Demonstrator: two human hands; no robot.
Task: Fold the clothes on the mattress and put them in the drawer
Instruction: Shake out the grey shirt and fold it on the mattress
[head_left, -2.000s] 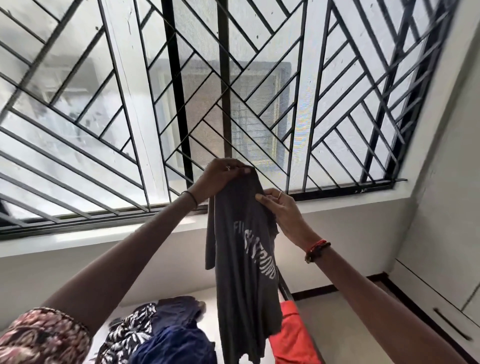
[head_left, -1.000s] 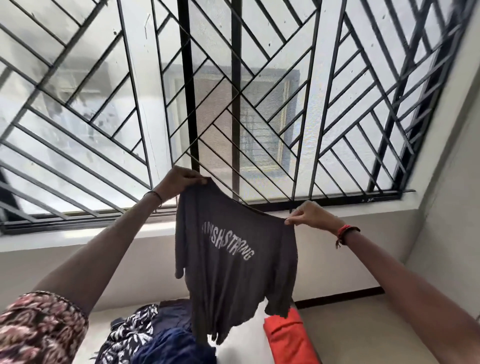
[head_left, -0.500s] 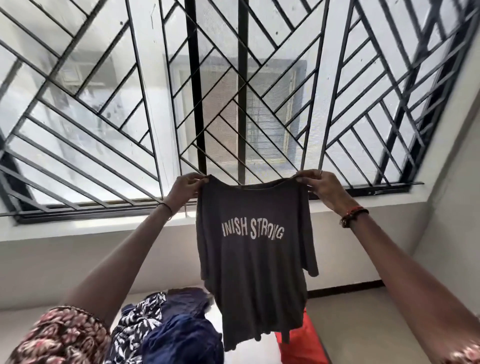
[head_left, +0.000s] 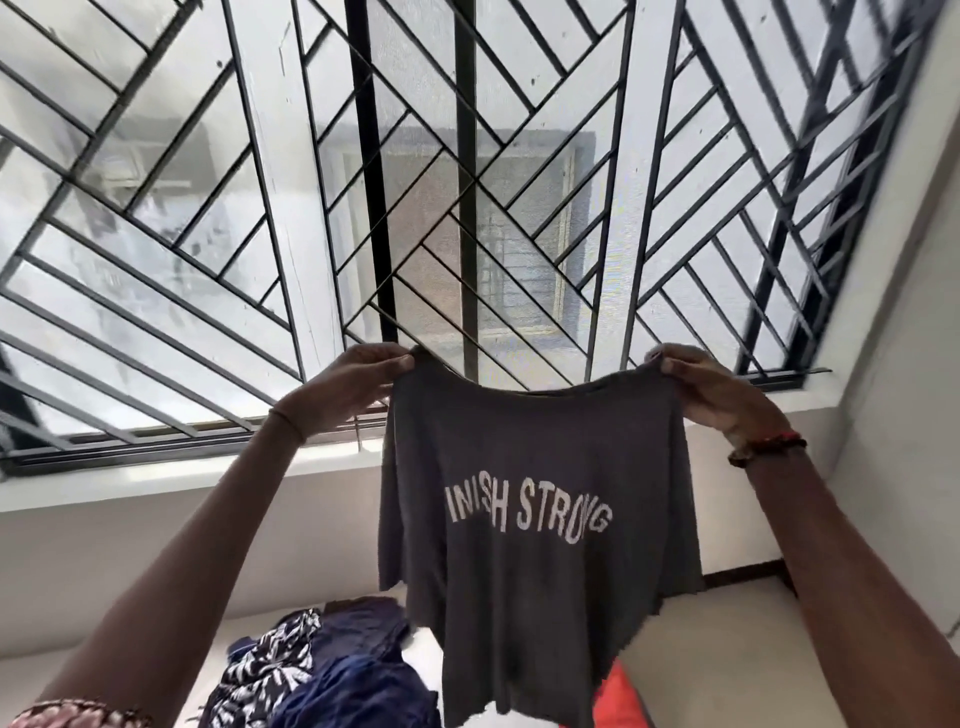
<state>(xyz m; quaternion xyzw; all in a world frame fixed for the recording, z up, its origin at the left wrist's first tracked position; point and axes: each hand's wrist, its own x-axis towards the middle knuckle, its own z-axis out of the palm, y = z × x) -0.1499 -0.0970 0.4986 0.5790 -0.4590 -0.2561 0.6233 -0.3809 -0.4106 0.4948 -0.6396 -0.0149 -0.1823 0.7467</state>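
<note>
The dark grey cotton T-shirt with white lettering (head_left: 535, 499) hangs in the air before the barred window (head_left: 467, 182), left hand (head_left: 348, 389) and right hand (head_left: 711, 389) each pinching a shoulder. It looks light, limp and easily creased; the shoulder seams seem the best hold.

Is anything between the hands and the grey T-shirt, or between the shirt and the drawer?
Nothing stands between them: the left hand and right hand each pinch a top corner of the T-shirt, holding it up spread. The drawer is not in view, so that path cannot be judged.
</note>
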